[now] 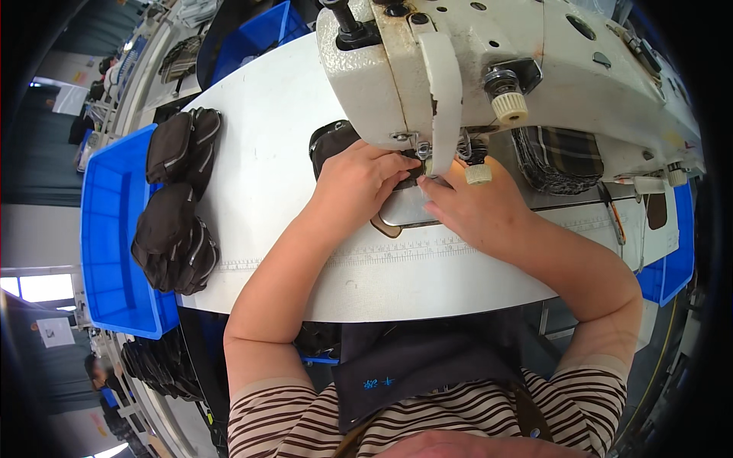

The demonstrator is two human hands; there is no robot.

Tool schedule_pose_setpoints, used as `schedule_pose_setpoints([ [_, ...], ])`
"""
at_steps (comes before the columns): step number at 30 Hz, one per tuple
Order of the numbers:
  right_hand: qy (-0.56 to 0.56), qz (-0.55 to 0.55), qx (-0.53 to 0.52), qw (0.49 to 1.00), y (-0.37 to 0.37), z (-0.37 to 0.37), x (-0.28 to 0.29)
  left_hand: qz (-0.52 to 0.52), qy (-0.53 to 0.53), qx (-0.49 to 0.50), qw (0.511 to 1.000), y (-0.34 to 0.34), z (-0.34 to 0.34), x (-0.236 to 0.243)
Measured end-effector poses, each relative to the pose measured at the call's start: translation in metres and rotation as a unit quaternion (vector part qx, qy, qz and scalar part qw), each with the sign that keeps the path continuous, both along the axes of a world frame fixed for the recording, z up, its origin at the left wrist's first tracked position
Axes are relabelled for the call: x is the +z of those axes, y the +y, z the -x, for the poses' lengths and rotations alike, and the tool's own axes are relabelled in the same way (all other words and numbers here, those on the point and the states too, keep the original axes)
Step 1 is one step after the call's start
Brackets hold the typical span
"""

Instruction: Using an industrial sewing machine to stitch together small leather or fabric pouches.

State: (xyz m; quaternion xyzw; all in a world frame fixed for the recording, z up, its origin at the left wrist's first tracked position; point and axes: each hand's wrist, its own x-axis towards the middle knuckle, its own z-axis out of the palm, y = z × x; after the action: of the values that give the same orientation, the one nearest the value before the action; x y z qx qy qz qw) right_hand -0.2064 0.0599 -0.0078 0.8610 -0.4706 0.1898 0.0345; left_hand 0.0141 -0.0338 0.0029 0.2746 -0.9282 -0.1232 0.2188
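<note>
A dark brown zippered pouch (327,145) lies under the head of a white sewing machine (366,84), beside the needle area. My left hand (359,183) is closed on the pouch, its fingertips pressing the dark fabric close to the presser foot. Just right of the needle, my right hand (481,202) has its thumb and fingers drawn together at the fabric's edge. Machine parts cover some of those fingers, so what they grip cannot be made out. The pouch's stitched edge is hidden by my hands and the machine.
Several finished-looking dark pouches (172,217) are piled at the table's left edge, against a blue bin (114,237). Folded plaid fabric pieces (561,156) are stacked right of the needle. An orange-handled tool (615,217) lies farther right. A printed ruler strip (366,254) crosses the white table (397,294).
</note>
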Motion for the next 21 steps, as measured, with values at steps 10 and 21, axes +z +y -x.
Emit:
schedule_pose_setpoints([
  [10,-0.016,0.009,0.003,1.0,-0.001,0.004,0.001,-0.065,0.01,-0.035,0.997,-0.006,0.0,0.009],
  [21,0.009,0.012,0.032,0.999,0.005,-0.003,0.001,-0.161,0.014,0.035,0.986,-0.01,0.003,0.005],
])
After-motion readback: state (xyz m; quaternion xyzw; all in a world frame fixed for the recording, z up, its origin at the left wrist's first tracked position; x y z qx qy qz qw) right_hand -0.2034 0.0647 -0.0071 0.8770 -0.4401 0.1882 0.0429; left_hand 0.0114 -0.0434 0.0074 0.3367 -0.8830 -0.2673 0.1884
